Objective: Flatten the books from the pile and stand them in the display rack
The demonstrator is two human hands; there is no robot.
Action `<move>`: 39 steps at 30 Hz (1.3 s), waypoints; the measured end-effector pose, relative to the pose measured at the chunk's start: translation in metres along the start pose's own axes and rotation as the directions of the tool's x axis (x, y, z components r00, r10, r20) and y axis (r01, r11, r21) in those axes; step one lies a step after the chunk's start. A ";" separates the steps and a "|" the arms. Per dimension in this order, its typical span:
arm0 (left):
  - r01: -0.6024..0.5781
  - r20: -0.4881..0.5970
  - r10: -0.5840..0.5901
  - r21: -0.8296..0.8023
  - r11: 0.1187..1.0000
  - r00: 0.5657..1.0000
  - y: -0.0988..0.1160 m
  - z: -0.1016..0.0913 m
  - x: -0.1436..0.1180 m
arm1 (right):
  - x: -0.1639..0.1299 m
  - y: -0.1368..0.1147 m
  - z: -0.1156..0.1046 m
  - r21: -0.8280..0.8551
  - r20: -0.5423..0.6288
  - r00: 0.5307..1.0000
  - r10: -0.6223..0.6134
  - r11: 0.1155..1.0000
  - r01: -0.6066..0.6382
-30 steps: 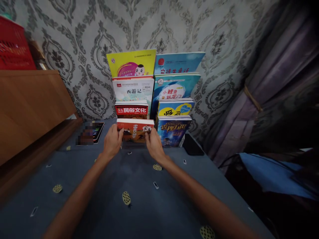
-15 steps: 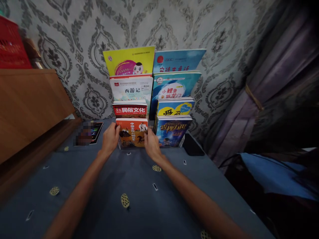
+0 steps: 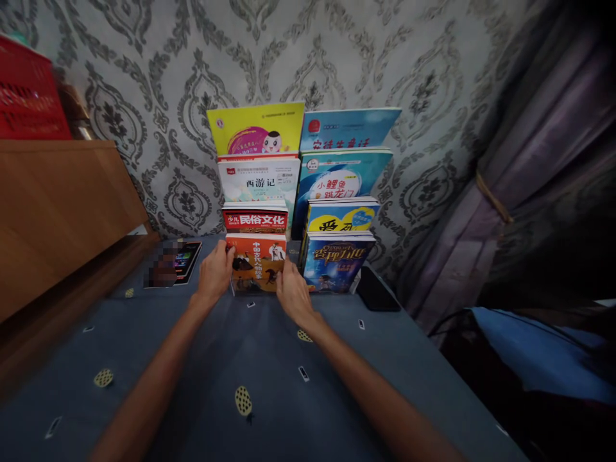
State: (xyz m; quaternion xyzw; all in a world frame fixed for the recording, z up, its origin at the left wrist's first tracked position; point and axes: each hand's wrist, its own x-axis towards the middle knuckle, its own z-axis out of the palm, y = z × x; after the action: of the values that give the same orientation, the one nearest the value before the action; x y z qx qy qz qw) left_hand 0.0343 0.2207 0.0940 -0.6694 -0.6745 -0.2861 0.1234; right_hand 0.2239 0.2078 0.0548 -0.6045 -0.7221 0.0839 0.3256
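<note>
Both hands holding an orange storybook [image 3: 256,264] at the centre of the frame

The left hand [image 3: 215,271] is gripping the storybook's left edge, its fingers bending in and its thumb pressing near the upper corner; the right hand [image 3: 294,290] is pinching the lower right edge, thumb and fingers closing narrowly on it; the book is standing nearly upright, just below the middle of the picture, its cover facing the camera.

Directly behind it a red book [image 3: 257,220] is showing its white title; above that, a pale Journey to the West book [image 3: 260,183] and a yellow book [image 3: 240,125] are rising in steps; to the right of this column, a dark blue book [image 3: 339,263] is standing in front, while a blue-and-yellow book [image 3: 337,217], a teal book [image 3: 346,176] and a blue book [image 3: 351,128] are climbing behind it.

A black flat device [image 3: 378,290] is lying just right of the books; a dark booklet [image 3: 188,260], partly pixelated, is lying left of the left hand; a pineapple-print cloth [image 3: 269,359] is spreading across the lower frame; a wooden cabinet [image 3: 62,212] is filling the left edge, with a red basket [image 3: 29,96] sitting on it in the upper left; patterned wallpaper [image 3: 158,38] is covering the background; a purplish curtain [image 3: 447,237] is hanging at the right, tied at mid-height; blue fabric [image 3: 539,353] is lying at the lower right.
</note>
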 end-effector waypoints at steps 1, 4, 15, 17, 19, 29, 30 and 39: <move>0.001 0.004 -0.001 0.006 1.000 1.000 0.000 -0.001 0.000 | 0.000 0.001 0.000 -0.015 -0.006 1.000 -0.007 1.000 0.007; 0.000 0.025 -0.001 0.008 1.000 1.000 0.001 -0.003 0.000 | 0.001 0.005 0.004 -0.038 -0.061 0.997 -0.053 0.998 0.051; -0.002 0.041 0.002 0.000 1.000 0.999 -0.005 -0.003 -0.007 | 0.001 0.019 0.021 0.189 -0.183 0.980 -0.074 0.976 0.109; -0.004 0.035 0.004 -0.014 1.000 0.999 -0.006 -0.003 -0.009 | 0.001 0.020 0.021 0.209 -0.184 0.980 -0.076 0.971 0.115; -0.013 0.024 0.014 -0.035 0.999 1.000 -0.010 -0.001 -0.012 | 0.000 0.020 0.020 0.217 -0.184 0.980 -0.079 0.969 0.119; 0.121 0.132 -0.156 0.243 0.962 0.979 -0.100 0.036 -0.023 | -0.016 0.036 0.021 0.234 -0.181 0.976 -0.125 0.958 0.166; 0.147 0.142 -0.189 0.264 0.953 0.972 -0.111 0.038 -0.023 | -0.018 0.036 0.021 0.241 -0.182 0.974 -0.134 0.954 0.176; 0.178 0.340 -0.307 0.360 0.916 0.889 -0.179 0.041 -0.007 | -0.032 0.032 0.030 0.282 -0.199 0.968 -0.152 0.937 0.205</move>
State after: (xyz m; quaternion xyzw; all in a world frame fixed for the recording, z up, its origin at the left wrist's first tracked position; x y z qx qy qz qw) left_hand -0.1306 0.2481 0.0176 -0.5930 -0.8018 -0.0479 0.0562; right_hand 0.2347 0.1938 0.0036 -0.4847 -0.7218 0.1096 0.4817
